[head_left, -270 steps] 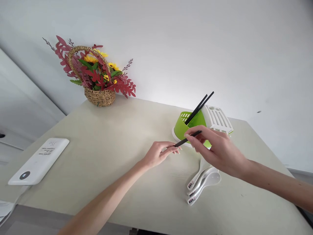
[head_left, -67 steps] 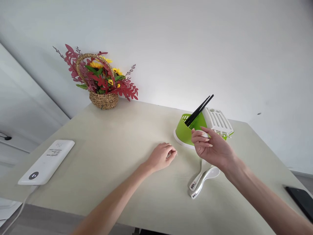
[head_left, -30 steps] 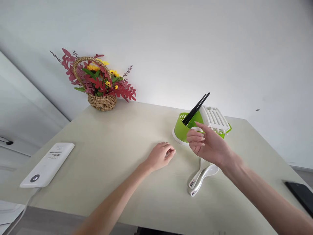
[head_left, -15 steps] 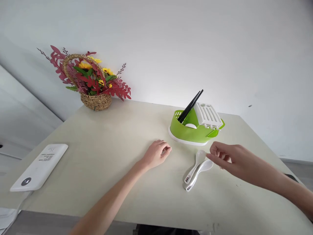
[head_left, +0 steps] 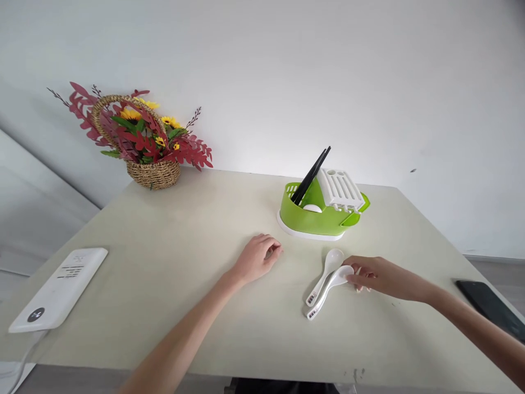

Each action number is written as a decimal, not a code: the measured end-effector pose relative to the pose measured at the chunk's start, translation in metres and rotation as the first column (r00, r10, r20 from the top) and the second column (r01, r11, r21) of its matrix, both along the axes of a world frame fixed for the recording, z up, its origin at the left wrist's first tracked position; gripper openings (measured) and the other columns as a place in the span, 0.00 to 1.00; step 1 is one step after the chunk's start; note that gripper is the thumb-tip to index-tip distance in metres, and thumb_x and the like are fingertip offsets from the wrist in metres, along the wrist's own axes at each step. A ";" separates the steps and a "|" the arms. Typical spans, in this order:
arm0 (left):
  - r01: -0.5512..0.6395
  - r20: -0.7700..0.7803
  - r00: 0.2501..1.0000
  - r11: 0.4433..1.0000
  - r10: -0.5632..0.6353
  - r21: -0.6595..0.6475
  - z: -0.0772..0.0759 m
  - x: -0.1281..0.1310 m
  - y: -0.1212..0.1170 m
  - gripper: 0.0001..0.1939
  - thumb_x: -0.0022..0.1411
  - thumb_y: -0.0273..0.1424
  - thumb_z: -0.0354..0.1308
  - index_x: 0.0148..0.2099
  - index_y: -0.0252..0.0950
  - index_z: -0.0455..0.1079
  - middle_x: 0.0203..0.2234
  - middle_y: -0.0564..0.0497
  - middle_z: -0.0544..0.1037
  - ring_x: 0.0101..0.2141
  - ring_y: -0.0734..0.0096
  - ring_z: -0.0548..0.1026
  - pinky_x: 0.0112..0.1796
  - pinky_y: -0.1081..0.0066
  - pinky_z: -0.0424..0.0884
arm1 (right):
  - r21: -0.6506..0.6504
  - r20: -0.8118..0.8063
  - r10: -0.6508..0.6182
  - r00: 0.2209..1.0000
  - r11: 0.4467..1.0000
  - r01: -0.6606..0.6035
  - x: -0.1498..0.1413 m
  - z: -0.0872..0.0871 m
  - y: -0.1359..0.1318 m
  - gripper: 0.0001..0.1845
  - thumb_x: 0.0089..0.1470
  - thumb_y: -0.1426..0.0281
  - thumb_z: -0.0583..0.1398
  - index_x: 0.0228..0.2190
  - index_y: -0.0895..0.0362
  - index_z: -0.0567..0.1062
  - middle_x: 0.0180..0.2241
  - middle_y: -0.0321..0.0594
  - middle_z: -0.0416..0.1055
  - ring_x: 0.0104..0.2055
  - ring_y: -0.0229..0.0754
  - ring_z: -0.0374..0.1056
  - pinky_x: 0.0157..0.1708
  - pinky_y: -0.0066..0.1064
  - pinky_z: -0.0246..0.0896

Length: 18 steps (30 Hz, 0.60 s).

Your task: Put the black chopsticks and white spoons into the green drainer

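Observation:
Two white soup spoons lie side by side on the table, handles toward me. My right hand (head_left: pixel 369 274) pinches the bowl end of the nearer spoon (head_left: pixel 330 290) between thumb and fingers. The other spoon (head_left: pixel 326 276) rests just left of it, untouched. Left of both spoons, my left hand (head_left: pixel 258 256) lies on the tabletop with its fingers curled in and nothing visible in them. Beyond the hands stands a green utensil holder (head_left: pixel 314 220) with a white slotted rack (head_left: pixel 341 189). Black chopsticks (head_left: pixel 311 176) lean in its left part.
At the back left is a wicker basket (head_left: pixel 153 175) of red leaves and sunflowers. A white corded device (head_left: pixel 59 290) lies at the left edge of the table (head_left: pixel 164 262). On the right edge is a black phone (head_left: pixel 490 306). A wall closes off the back.
My right hand has come down onto the bowl of the nearer spoon and taken hold of it. My left hand stays in place. The view has shifted slightly, showing more of the phone.

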<state>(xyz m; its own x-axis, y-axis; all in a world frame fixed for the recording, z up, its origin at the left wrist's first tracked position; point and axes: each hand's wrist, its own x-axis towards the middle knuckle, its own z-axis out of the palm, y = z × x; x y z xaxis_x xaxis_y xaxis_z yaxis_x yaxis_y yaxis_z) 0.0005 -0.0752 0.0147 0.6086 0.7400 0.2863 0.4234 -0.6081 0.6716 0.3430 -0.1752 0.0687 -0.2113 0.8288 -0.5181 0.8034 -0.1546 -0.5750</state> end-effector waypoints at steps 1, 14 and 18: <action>0.000 0.000 1.000 1.000 0.000 0.000 0.000 0.000 0.000 0.11 0.74 0.32 0.53 0.38 0.39 0.73 0.35 0.50 0.81 0.39 0.64 0.76 0.48 0.62 0.69 | 0.013 -0.017 -0.002 1.000 1.000 0.002 -0.001 -0.002 0.001 0.24 0.65 0.47 0.53 0.48 0.48 0.79 0.35 0.40 0.81 0.39 0.49 0.77 0.40 0.38 0.70; 0.002 -0.010 1.000 1.000 -0.002 0.011 -0.001 -0.001 0.000 0.12 0.75 0.33 0.52 0.38 0.40 0.73 0.35 0.52 0.80 0.38 0.65 0.75 0.48 0.63 0.68 | 0.259 -0.090 0.100 0.991 0.963 -0.074 -0.042 0.063 -0.010 0.24 0.70 0.47 0.52 0.39 0.50 0.79 0.32 0.37 0.78 0.35 0.42 0.75 0.36 0.33 0.68; 0.006 -0.002 1.000 0.999 -0.006 0.037 -0.003 -0.001 0.000 0.11 0.75 0.31 0.53 0.38 0.40 0.72 0.34 0.52 0.80 0.37 0.66 0.75 0.47 0.64 0.69 | 0.654 -0.005 -0.059 0.998 0.755 0.048 -0.070 0.113 -0.013 0.22 0.68 0.47 0.55 0.40 0.49 0.79 0.28 0.37 0.77 0.27 0.41 0.71 0.19 0.30 0.58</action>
<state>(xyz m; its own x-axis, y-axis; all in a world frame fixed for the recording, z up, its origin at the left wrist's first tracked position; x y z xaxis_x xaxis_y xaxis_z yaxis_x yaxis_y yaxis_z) -0.0008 -0.0747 0.0113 0.6136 0.7254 0.3119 0.4209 -0.6347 0.6481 0.2730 -0.1887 0.1817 -0.1527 0.9767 0.1508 0.8146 0.2108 -0.5404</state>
